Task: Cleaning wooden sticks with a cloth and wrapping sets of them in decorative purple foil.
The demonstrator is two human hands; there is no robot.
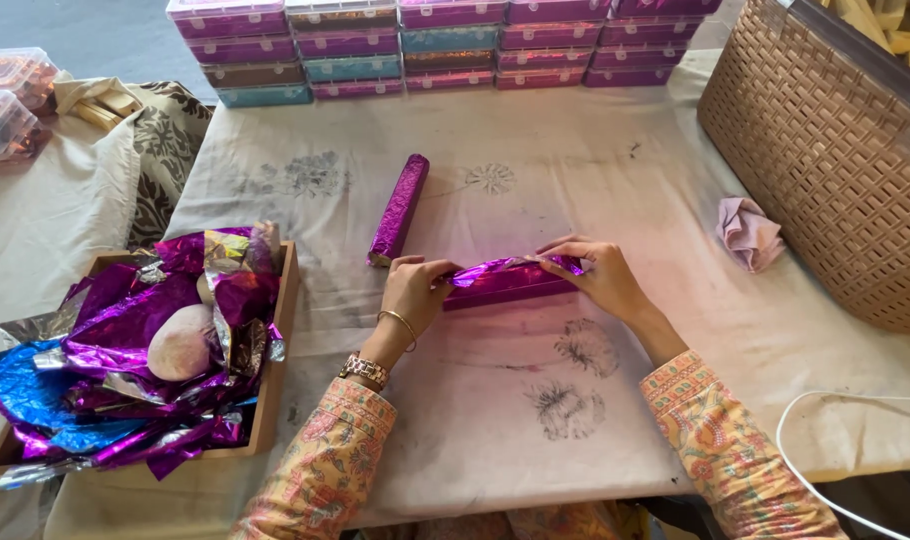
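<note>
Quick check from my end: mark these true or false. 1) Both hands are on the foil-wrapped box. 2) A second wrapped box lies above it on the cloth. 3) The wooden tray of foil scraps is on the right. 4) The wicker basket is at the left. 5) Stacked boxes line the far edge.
1) True: the left hand and right hand each hold an end of the foil-wrapped box.
2) True: the second wrapped box lies apart, untouched.
3) False: the wooden tray is on the left.
4) False: the wicker basket is at the right.
5) True: the stacked boxes line the far edge.
</note>
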